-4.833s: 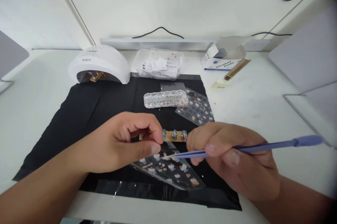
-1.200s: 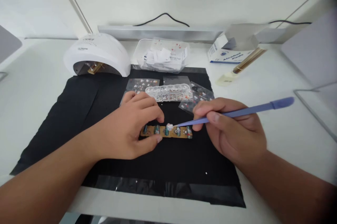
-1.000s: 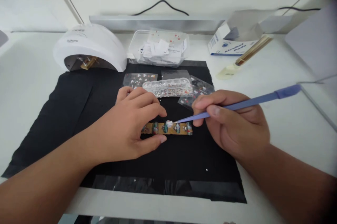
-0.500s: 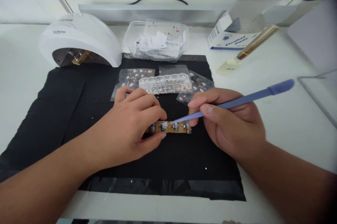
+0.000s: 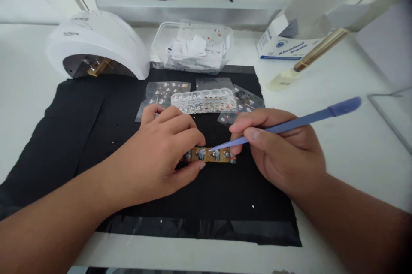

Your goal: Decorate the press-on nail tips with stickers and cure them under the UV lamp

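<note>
My left hand grips the left part of a narrow gold strip between thumb and fingers. Several small dark and shiny pieces sit along the strip, which lies on a black mat. Pinched in my right hand is a slim purple tool. Its thin metal tip points down-left and meets, or hovers just over, a piece on the strip beside my left fingertips; contact is too small to tell. My left palm and fingers hide the strip's left end.
Behind my hands lie a clear compartment box and sticker sheets. Further back are a white dome lamp with a gold piece inside, a plastic tub of packets, an alcohol pads box and a bottle with a gold handle.
The view has shifted slightly. The tool's tip and both hands keep nearly the same position at the strip; nothing has been let go.
</note>
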Tool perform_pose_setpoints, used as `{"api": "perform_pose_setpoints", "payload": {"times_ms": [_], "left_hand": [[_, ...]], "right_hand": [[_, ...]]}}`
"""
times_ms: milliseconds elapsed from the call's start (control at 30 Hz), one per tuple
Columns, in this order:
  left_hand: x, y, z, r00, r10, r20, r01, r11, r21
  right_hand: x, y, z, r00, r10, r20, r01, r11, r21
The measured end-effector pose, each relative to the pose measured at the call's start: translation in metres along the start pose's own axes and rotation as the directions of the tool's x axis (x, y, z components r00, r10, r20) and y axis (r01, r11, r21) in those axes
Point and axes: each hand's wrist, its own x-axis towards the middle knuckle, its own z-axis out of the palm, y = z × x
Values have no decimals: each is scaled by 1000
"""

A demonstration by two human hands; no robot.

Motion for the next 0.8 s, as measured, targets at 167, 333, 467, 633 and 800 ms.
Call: {"api": "perform_pose_setpoints", "payload": {"times_ms": [167, 333, 467, 633, 800], "left_hand": [[0, 0, 1, 1000, 2, 0, -2, 1000, 3], [-1, 0, 1, 1000, 4, 0, -4, 1000, 10], [-1, 0, 1, 1000, 5, -5, -5, 1000, 8], [0, 1, 0, 1000, 4, -1, -4, 1000, 5], [0, 1, 0, 1000, 22, -6, -22, 999, -25]], "right_hand": [[1, 0, 1, 1000, -2, -3, 2, 1000, 17], [2, -1, 2, 1000, 10, -11, -10, 1000, -1], [2, -2, 1, 1000, 13, -10, -13, 1000, -3], [1, -1, 1, 1000, 9, -17, -9, 1000, 4], [1, 0, 1, 1000, 16, -25, -17, 1000, -17]]}}
